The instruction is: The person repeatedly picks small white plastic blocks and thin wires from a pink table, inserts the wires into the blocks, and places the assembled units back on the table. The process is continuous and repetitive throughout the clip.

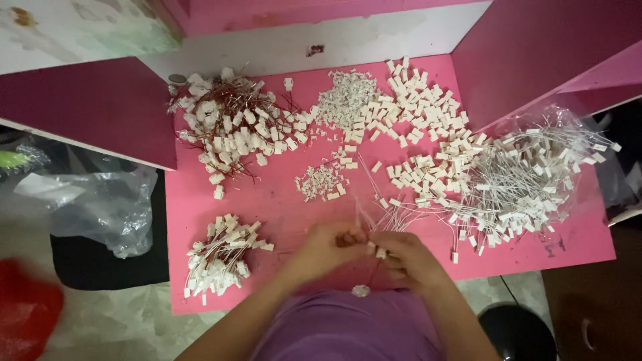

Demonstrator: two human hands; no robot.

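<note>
White plastic connector with thin wire sits pinched between both hands, left hand and right hand meeting at the pink table's near edge. Heaps surround it: white wired connectors at two o'clock, red-wired ones at eleven, a bundle at nine.

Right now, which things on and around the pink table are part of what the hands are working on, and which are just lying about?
In use: left hand, right hand, white connector with thin wires, pile of white housings, pile of wired pieces, finished bundle.

Lying about: clear plastic bag, red object, black stool.
</note>
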